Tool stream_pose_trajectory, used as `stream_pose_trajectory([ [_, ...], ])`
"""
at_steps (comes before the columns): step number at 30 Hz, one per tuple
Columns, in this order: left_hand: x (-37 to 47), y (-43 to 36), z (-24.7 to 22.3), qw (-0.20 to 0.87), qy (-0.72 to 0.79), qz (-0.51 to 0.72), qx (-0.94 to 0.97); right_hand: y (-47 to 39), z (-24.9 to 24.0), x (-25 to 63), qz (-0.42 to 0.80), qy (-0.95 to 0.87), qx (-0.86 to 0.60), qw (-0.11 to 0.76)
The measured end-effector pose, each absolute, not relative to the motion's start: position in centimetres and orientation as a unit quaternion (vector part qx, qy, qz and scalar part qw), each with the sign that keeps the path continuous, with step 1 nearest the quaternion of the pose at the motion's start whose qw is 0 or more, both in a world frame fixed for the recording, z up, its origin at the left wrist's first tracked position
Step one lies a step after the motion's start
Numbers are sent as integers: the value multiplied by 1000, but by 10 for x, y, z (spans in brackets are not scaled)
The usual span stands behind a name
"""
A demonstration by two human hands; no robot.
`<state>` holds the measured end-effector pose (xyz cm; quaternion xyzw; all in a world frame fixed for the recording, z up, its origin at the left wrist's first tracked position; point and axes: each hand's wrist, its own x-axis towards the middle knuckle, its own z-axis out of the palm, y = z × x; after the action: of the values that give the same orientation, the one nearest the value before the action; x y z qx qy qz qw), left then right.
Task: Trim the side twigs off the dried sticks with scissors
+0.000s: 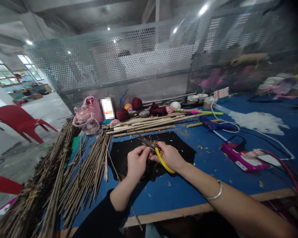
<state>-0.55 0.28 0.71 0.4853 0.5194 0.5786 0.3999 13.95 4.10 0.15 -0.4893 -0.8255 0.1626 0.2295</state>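
left hand [136, 162] closed, pinching thin stick [119, 180] | right hand [169, 156] closed round yellow-handled shears [156, 151], blades [146, 141] pointing up-left from grip | stick's long axis runs diagonally, from fingers down toward table edge | both over black mat [129, 148] | pink jug [89, 115] far up-left, contents unclear | small cups [198, 98] far up-right, contents unseen

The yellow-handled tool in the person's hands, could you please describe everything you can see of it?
The yellow-handled tool looks like a pair of shears: a curved yellow handle runs from the right hand down toward the wrist, and dark metal blades point up and left over the black mat. The right hand grips the handle; the left hand meets it near the blades. Whether the blades are open is unclear.
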Motion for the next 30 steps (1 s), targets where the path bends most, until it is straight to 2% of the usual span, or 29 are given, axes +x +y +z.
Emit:
stream_pose_trajectory([
  [15, -6, 6, 2, 450, 498, 590, 448, 43, 5, 141, 98, -848, -478, 208],
  [30, -2, 3, 5, 460, 485, 581, 465, 45, 4, 141, 123, -856, -439, 242],
])
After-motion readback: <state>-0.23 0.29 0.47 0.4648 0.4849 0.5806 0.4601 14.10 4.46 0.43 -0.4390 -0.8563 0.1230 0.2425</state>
